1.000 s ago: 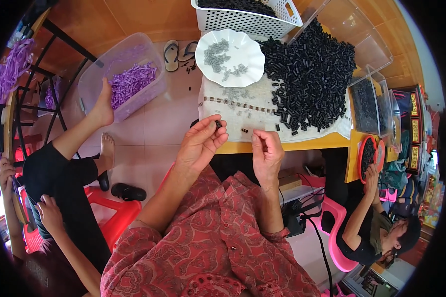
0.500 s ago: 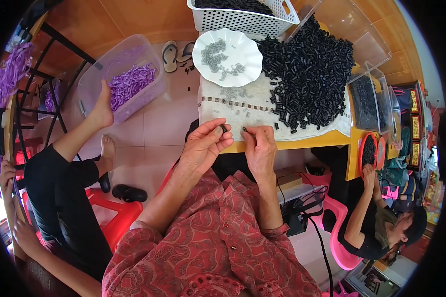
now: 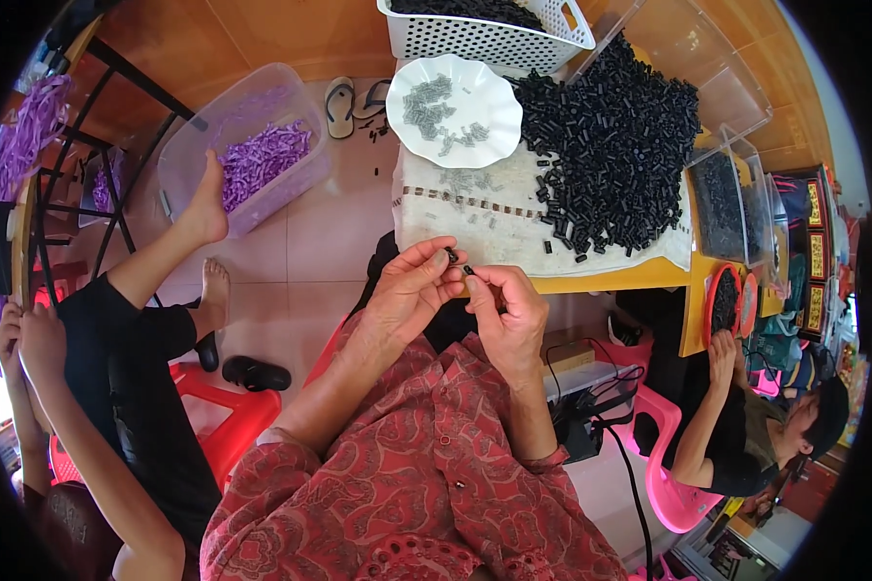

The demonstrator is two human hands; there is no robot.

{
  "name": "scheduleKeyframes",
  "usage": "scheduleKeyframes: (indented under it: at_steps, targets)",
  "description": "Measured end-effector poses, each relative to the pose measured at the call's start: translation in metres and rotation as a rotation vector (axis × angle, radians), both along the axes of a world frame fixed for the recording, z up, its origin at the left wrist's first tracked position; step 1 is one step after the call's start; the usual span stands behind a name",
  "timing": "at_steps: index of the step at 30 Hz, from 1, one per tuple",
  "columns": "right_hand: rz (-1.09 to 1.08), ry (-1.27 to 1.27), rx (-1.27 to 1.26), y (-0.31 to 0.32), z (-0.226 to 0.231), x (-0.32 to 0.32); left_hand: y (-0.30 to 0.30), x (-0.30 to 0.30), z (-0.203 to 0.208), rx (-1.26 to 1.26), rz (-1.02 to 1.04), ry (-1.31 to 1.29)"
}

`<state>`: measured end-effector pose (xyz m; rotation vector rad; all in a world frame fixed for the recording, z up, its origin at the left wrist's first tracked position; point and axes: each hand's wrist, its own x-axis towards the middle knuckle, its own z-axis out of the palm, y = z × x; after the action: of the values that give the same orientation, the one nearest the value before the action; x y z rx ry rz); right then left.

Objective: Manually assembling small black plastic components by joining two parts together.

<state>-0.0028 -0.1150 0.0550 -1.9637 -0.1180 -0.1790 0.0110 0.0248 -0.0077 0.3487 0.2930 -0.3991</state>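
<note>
Two small pieces held close together

A short, dark cylindrical piece (image 3: pixel 451 255) is pinched in the fingers of the left hand (image 3: pixel 409 295); a second small black piece (image 3: pixel 468 271) is gripped by those of the right hand (image 3: pixel 509 312), just beside it. Both are held before the yellow wooden bench (image 3: pixel 591 284). A fitting step seems to be in hand; steady alignment appears to be called for next.

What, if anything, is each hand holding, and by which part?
The left hand pinches a small dark piece, and the right hand pinches a second dark piece. Both are too small and too covered to tell which part is gripped.
</note>
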Motion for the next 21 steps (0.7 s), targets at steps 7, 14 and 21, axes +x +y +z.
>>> scheduleKeyframes:
  at_steps: [7,14,21]
  targets:
    - [-0.04,0.151,0.202,-0.0008,-0.0074,-0.0055,-0.0047,-0.0034,-0.0004,0.016,-0.011,-0.01]
    - [-0.056,0.269,0.355,-0.0004,-0.0066,-0.0065,-0.0066,-0.0049,-0.0008,0.001,-0.014,-0.026]
    - [-0.066,0.334,0.403,0.0003,-0.0077,-0.0054,-0.0079,-0.0058,-0.0007,0.038,0.001,-0.057]
